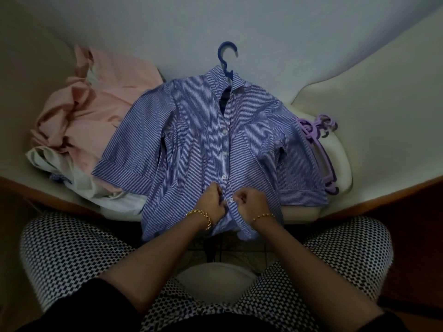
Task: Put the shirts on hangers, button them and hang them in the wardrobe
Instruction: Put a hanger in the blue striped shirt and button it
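Note:
A blue-and-white striped shirt (191, 140) lies front up on a cream seat, with a blue hanger (226, 61) inside it and the hook sticking out past the collar. Three white buttons down the placket look fastened. My left hand (213, 202) pinches the left edge of the placket near the hem. My right hand (249, 202) pinches the right edge beside a white button (231, 200). The shirt's hem hangs over the seat's front edge between my wrists.
A heap of pink (100, 111) and white (79, 178) shirts lies left of the striped one. Several purple hangers (323, 149) lie stacked at the right. The cream seat (342, 159) has wooden trim (383, 195); my knees in checked trousers are below.

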